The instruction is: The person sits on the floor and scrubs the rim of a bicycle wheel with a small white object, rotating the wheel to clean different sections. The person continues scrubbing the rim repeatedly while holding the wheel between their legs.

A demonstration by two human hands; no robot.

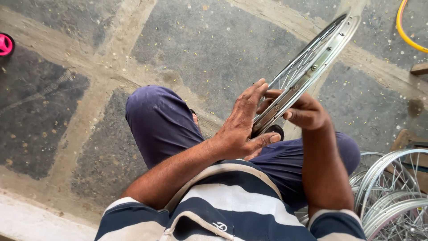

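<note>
The floor (214, 40) of dark stone slabs with pale joints fills most of the view, and everything else is placed here against the wheel.

The wheel (307, 67), a bare spoked metal rim, stands on edge over the seated person's lap, seen almost edge-on. Its visible arc runs from the hands up and away to the upper right, so its long line points toward the far right corner. Held upright like this, the rim's inner channel with its row of spoke nipples faces the person, probably so they can be reached.

Below and right of the wheel, a stack of similar rims (392, 192) lies near the person's right knee. Above and right of it a yellow hose (403, 31) curves on the floor. Far to its left, at the frame edge, sits a pink wheel (5, 44).

The left hand (240, 129) lies against the wheel's near side, fingers long and spread, thumb stretched under the rim; it braces rather than clamps. The right hand (305, 111) curls around the rim from the other side, fingers closed on it, steadying the wheel's lowest visible part.
</note>
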